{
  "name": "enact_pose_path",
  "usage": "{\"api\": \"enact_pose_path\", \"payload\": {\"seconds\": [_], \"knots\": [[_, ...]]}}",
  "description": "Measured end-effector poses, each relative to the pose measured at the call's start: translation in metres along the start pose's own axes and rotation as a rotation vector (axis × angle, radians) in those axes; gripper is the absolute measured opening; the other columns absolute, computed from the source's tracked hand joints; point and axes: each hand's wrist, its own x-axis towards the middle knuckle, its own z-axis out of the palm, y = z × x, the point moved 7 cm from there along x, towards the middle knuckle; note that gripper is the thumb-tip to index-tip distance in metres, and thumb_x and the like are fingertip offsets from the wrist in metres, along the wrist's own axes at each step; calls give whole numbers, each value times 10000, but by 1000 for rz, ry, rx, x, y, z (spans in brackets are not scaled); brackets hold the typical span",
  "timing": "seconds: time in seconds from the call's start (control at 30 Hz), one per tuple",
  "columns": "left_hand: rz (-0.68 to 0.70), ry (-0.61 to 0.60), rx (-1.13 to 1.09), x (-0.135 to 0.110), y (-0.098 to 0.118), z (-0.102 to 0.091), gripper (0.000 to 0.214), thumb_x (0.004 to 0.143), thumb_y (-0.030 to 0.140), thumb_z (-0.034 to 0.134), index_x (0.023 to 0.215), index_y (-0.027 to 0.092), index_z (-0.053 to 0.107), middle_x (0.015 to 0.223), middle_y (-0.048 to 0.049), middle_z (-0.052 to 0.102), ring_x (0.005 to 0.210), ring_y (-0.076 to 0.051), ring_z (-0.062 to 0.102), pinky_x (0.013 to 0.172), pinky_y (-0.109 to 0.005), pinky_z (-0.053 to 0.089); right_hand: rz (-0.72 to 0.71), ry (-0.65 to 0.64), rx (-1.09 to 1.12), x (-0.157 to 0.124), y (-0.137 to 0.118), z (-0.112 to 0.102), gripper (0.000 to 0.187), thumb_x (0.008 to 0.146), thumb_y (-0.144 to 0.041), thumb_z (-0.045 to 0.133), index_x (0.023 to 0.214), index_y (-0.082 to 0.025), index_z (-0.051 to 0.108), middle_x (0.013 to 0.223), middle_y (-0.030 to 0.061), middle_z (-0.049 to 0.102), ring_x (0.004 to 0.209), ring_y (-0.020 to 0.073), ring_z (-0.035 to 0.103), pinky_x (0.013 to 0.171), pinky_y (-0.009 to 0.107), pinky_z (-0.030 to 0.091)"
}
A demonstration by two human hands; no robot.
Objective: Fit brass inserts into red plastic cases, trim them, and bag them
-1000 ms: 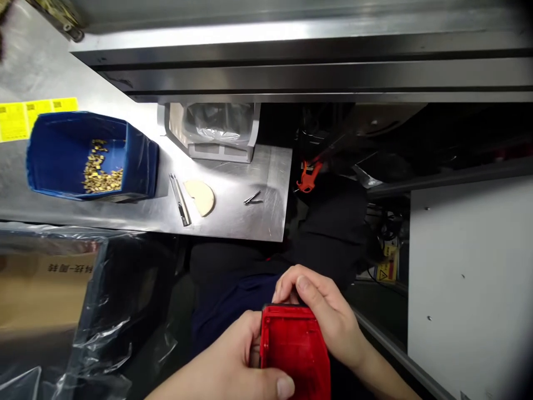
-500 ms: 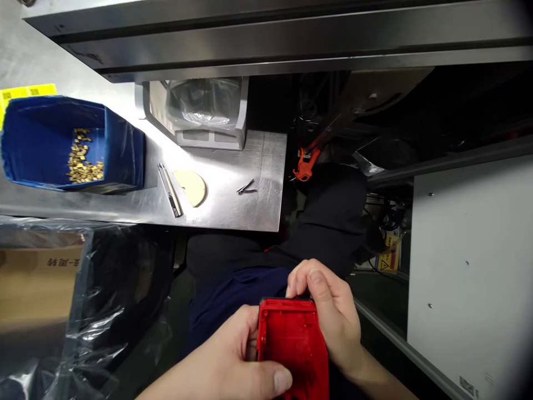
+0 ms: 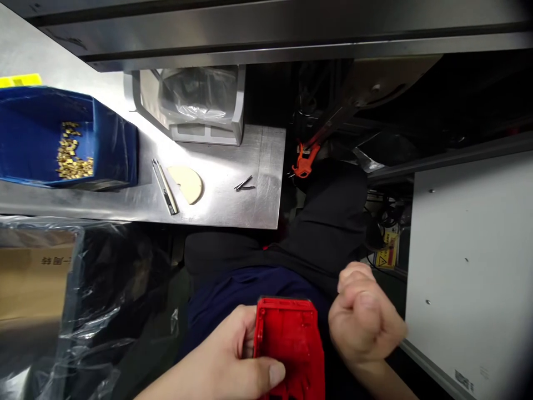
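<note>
My left hand (image 3: 245,355) grips a red plastic housing (image 3: 291,339) by its left side, with the thumb over its near edge. The housing is hollow, its open side facing up, with a dark edge along the far end. To the right of it, apart from the housing, my right hand (image 3: 366,316) is raised with its fingers curled closed. Whatever those fingers may hold is hidden. Both hands are above my lap, in front of the metal bench (image 3: 225,211).
On the bench are a blue bin (image 3: 114,144) of small brass parts, a grey bin (image 3: 204,133) with a plastic bag, a utility knife (image 3: 165,189), a cream half-disc (image 3: 187,184) and small nippers (image 3: 245,184). An orange-handled tool (image 3: 306,161) hangs beyond. A plastic-lined crate (image 3: 70,278) stands left.
My right hand has left the housing's far right corner and moved right, its fingers now curled tighter. My left hand still holds the housing. The view has shifted slightly.
</note>
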Motion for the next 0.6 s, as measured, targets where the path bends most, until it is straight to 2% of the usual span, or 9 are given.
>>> {"api": "enact_pose_path", "payload": {"seconds": [0.07,0.1,0.2,0.27,0.3,0.37,0.43,0.53,0.6], "knots": [[-7,6,-16,-1,1,-2,449,836,494,791,1074,125,701,886,-49,579,733,-128,488,684,-213,429,102,22,2,4,10,-5,411,1058,-293,396,694,-220,572,597,3,510,590,192,574,688,401,492],[2,9,-22,-1,3,-3,442,837,489,794,1070,124,704,878,-45,578,728,-122,486,680,-207,426,175,-59,26,7,14,-1,383,1062,-327,419,756,-216,622,650,15,562,641,198,602,699,387,498],[37,4,-53,-1,3,-5,428,836,463,812,1065,116,710,839,-28,568,696,-99,464,654,-184,403,341,-558,176,5,15,31,411,1058,-522,436,1024,-224,716,906,53,705,819,207,672,732,334,520],[69,-10,-103,-1,1,-7,481,815,508,825,1076,120,714,850,-36,597,718,-112,507,676,-195,427,319,-777,231,2,4,43,416,1052,-543,448,1089,-236,727,943,40,731,839,190,680,743,308,508],[96,-10,-154,0,0,-9,529,812,564,807,1096,127,714,883,-52,625,758,-135,549,709,-214,455,274,-801,230,3,-1,46,383,1062,-504,456,1087,-239,731,925,30,735,824,178,676,746,303,495],[160,-9,-275,2,-1,-13,611,818,642,760,1171,147,699,999,-91,676,892,-193,625,814,-268,498,176,-767,225,7,-9,48,333,1081,-413,447,1099,-245,734,902,17,738,818,166,666,783,311,479],[203,-23,-359,4,0,-16,619,833,596,772,1264,166,659,1094,-112,696,992,-223,659,884,-301,506,116,-763,277,11,-11,57,376,1084,-445,422,1100,-253,745,938,27,731,861,175,662,829,329,489],[213,-65,-375,5,-1,-15,695,812,458,840,1387,187,560,1200,-161,707,1116,-295,679,967,-398,505,103,-760,270,33,6,88,403,1072,-491,422,1061,-255,748,1034,44,691,913,184,656,828,325,518],[216,-63,-370,2,-4,-17,743,831,510,809,1427,174,517,1272,-224,688,1198,-368,657,1035,-510,473,58,-689,102,63,27,116,260,1056,-390,495,1068,-243,709,1081,49,665,935,187,648,834,317,523]]}}
